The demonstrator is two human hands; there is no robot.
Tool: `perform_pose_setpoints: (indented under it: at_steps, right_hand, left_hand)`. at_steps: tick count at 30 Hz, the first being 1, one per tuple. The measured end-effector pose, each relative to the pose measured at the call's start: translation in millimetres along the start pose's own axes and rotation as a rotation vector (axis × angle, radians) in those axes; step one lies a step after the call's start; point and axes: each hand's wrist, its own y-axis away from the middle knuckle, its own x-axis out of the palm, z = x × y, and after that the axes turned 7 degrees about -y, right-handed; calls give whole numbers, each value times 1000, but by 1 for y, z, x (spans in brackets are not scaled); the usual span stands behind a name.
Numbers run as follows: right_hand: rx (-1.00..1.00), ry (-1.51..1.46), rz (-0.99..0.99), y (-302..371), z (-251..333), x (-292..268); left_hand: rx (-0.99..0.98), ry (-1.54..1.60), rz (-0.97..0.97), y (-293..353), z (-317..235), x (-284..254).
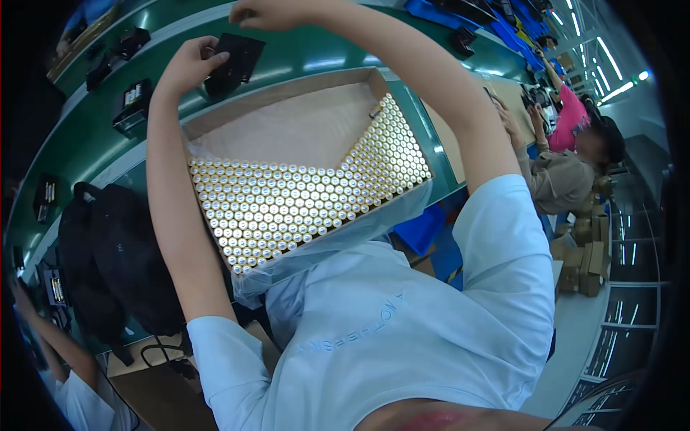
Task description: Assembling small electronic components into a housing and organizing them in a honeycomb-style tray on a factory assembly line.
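Left hand (185, 68): fingers grasp black case (244, 57), seemingly steadying it. Right hand (269, 13): fingers curled, contents indeterminable. Battery box (277, 128) sits nearby, presumably for reach.

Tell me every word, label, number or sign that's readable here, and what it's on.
Pale blue fabric T-shirt: raised capital lettering on the chest, upside down in this view; I won't copy its wording.
Packed gold-and-silver cylindrical metal cells: no readable text; any markings are too small.
Flat black rectangular part in the left hand: no readable text.
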Motion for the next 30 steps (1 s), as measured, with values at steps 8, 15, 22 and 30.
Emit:
perform_pose_setpoints:
  at_steps: [8, 15, 22, 30]
  right_hand:
    - [478, -78, 779, 147, 160, -59]
    - [719, -26, 867, 179, 182, -69]
    - [586, -25, 687, 197, 163, -72]
    - [455, -136, 91, 117, 148, -43]
  left_hand:
    - [-54, 136, 5, 13, 35, -3]
    - [-62, 348, 40, 21, 24, 2]
    - [-146, 531, -7, 39, -12, 12]
    - [-251, 723, -137, 47, -18, 17]
